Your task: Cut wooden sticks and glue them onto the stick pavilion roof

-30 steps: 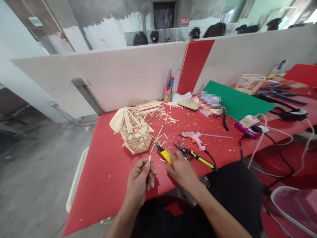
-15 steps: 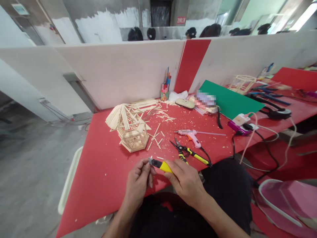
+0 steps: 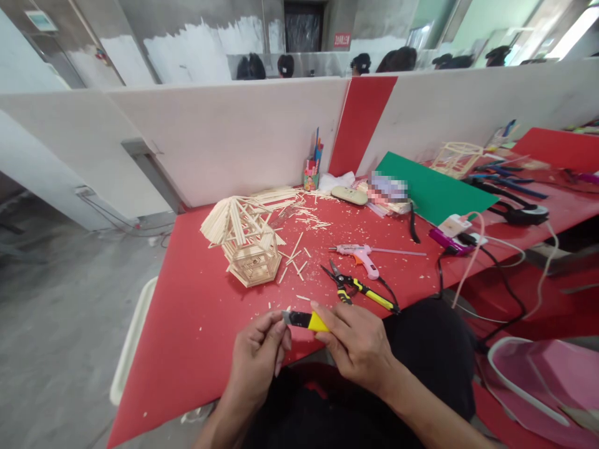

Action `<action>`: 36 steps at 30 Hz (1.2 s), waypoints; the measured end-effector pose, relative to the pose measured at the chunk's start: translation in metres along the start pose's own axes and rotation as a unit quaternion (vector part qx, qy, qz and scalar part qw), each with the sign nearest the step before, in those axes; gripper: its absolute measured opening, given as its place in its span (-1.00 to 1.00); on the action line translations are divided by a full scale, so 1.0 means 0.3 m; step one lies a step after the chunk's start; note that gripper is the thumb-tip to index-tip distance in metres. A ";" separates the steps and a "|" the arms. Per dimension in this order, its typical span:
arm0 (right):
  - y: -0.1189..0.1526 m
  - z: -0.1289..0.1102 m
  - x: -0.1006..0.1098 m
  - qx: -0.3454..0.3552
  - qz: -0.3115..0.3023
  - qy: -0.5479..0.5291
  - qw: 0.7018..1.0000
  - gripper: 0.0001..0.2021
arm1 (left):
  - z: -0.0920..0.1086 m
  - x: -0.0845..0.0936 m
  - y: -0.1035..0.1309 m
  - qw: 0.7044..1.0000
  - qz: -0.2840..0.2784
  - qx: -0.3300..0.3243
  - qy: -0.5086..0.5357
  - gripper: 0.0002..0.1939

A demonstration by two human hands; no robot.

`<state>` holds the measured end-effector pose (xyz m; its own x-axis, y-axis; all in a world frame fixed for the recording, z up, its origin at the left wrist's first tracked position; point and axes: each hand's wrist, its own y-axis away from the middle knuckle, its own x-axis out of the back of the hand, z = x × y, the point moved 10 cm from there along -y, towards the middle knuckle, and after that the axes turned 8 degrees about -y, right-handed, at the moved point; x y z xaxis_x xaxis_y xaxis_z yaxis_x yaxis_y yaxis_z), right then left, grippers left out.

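My right hand (image 3: pixel 360 343) is closed around the yellow handle of a utility knife (image 3: pixel 306 320), which points left. Its blade end meets the fingertips of my left hand (image 3: pixel 259 349). Thumb and fingers of that hand are pinched together; whatever sits between them is too small to make out, though a pale speck shows by the blade. Beyond my hands stands a lantern-like model of thin wooden sticks (image 3: pixel 253 262) with a cone-shaped top. Loose short sticks (image 3: pixel 294 260) lie to its right. Pruning shears (image 3: pixel 358 288) with yellow and black handles rest beyond my right hand.
A pink glue gun (image 3: pixel 360 254) lies on the red tabletop (image 3: pixel 187 349). At the right are a green board (image 3: pixel 435 190) and a purple power strip (image 3: pixel 452 240) with cables. A pen cup (image 3: pixel 311 176) stands by the white partition (image 3: pixel 224 137). Several people's heads show beyond it.
Both hands have come slightly lower, and the knife lies more level. A pale scrap now shows on the table just beyond the left fingertips. The stick model has not moved.
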<state>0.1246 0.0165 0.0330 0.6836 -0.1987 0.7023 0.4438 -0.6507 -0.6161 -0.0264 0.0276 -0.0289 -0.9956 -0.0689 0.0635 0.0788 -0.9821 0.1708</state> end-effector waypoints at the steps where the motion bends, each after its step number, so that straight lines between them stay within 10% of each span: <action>1: 0.001 0.023 0.018 -0.004 0.011 0.022 1.000 -0.63 | -0.011 0.010 0.017 1.000 0.002 0.010 0.008 -0.70; 7: 0.034 0.239 0.180 -0.186 0.129 0.029 0.973 -0.67 | -0.070 0.124 0.073 0.995 0.076 0.050 0.028 -0.72; 15: 0.004 -0.019 -0.029 -0.100 -0.044 -0.166 0.980 -0.65 | -0.050 0.047 0.027 0.997 0.027 0.049 0.057 -0.74; 36: 0.026 -0.013 -0.048 -0.094 -0.050 -0.124 0.987 -0.65 | -0.054 0.032 0.036 0.998 0.024 0.049 0.031 -0.71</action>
<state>0.1160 0.0115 0.0194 0.7731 0.0433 0.6328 0.4168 -0.7868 -0.4553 -0.0359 0.0136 -0.0424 -0.9915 -0.1291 0.0127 0.1279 -0.9560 0.2640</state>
